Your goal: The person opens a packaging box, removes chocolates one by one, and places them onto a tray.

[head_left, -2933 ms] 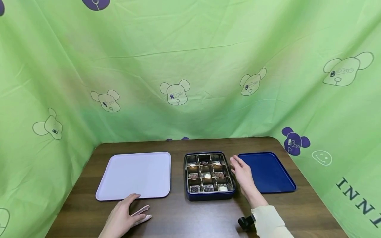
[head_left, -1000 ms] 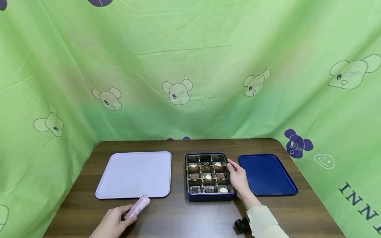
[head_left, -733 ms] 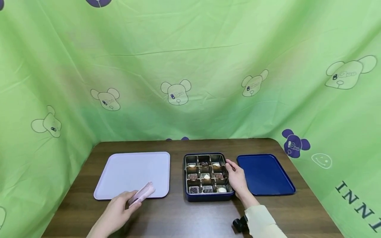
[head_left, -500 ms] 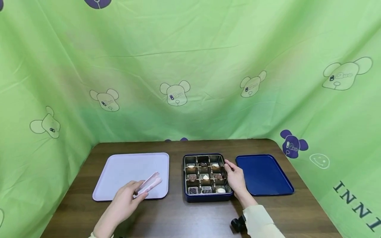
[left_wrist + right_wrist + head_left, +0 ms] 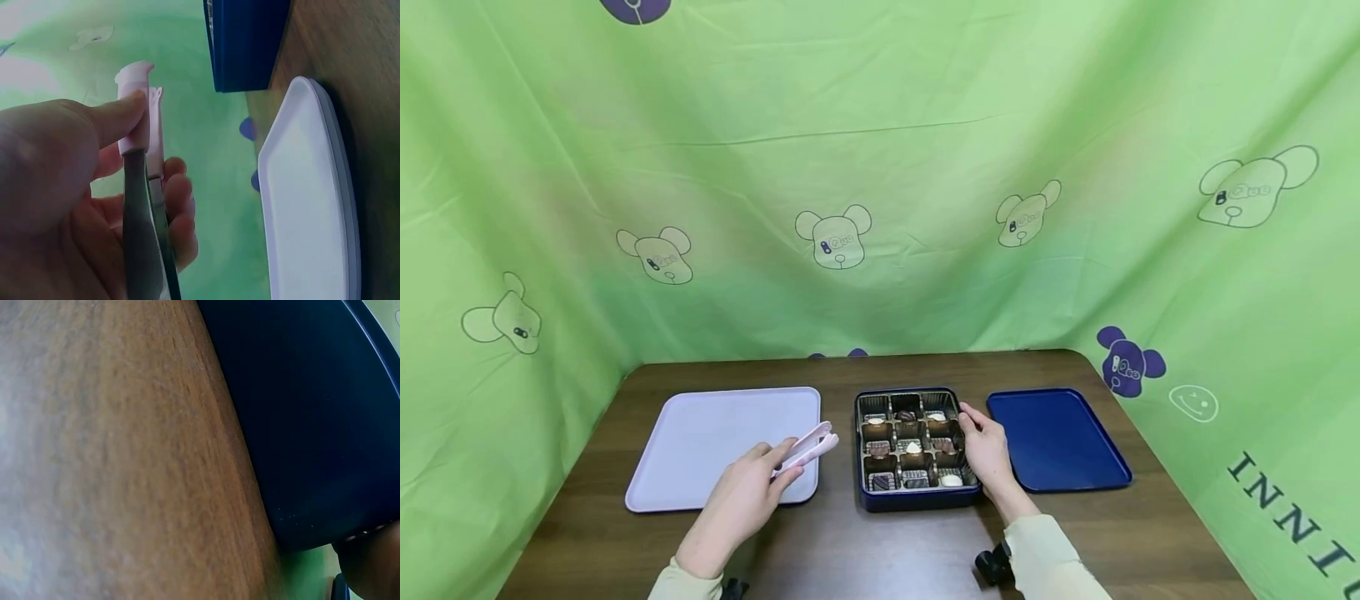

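Note:
My left hand (image 5: 741, 500) grips small tongs (image 5: 808, 450) with pale pink tips and metal arms, thumb on one side and fingers on the other. The tips stand slightly apart, over the right edge of the lilac tray (image 5: 651, 467) and pointing toward the box. The navy chocolate box (image 5: 917, 502) stands on the table, its gold-edged insert holding chocolates in several compartments; one white chocolate (image 5: 951, 481) lies at the front right. My right hand (image 5: 988, 454) holds the box's right side, with thumb and fingertips at the rim. In the right wrist view the box wall (image 5: 312, 425) hides most of that hand.
A flat navy lid or tray (image 5: 1060, 442) lies on the brown table (image 5: 850, 550), just right of my right hand. Behind the table hangs a green curtain (image 5: 850, 308) with printed bear heads. Each wrist carries a black camera mount (image 5: 992, 567).
My left hand has picked up the tongs from in front of the lilac tray and carried them rightward and up toward the box. My right hand has come against the box's side and stays there.

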Motion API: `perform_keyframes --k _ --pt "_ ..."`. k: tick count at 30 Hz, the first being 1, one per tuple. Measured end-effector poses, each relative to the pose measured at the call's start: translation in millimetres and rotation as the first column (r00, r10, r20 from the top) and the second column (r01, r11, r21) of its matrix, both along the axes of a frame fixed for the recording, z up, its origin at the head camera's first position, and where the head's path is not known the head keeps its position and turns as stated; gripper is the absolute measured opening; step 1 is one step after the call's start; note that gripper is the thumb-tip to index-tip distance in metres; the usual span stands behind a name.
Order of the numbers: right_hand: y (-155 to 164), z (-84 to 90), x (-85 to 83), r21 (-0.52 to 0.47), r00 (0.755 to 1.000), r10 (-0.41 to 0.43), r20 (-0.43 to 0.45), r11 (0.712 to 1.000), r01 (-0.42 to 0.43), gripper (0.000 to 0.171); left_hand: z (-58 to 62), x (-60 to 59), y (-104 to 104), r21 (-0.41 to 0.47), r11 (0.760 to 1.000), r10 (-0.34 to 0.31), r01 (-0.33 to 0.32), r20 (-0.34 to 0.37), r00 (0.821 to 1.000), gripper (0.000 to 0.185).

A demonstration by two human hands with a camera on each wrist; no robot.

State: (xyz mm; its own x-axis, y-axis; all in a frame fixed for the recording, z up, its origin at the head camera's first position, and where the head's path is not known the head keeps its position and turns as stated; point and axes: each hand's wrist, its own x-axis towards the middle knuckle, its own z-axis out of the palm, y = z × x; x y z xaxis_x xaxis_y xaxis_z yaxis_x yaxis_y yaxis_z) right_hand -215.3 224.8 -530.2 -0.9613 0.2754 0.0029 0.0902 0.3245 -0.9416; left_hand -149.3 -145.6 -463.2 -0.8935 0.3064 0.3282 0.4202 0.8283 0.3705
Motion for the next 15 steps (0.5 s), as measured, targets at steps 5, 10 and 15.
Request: perform_keyframes --k 5,10,15 --pt "-0.3 0.9 0.0 0.014 1.0 -0.003 0.016 1.0 0.003 0.041 0.8 -3.6 9.9 -0.026 0.999 0.023 -0.024 -0.025 0.999 0.04" --pt "1.3 1.6 1.1 0.027 1.0 -0.014 0.027 1.0 0.013 0.041 1.3 -5.4 16.6 -0.018 1.0 0.008 -0.009 -0.044 0.999 0.039" --pt "0.9 0.7 0.6 0.021 1.0 -0.005 0.026 1.0 0.004 0.041 -1.7 -6.7 18.0 0.004 1.0 -0.014 0.014 -0.032 0.999 0.041"
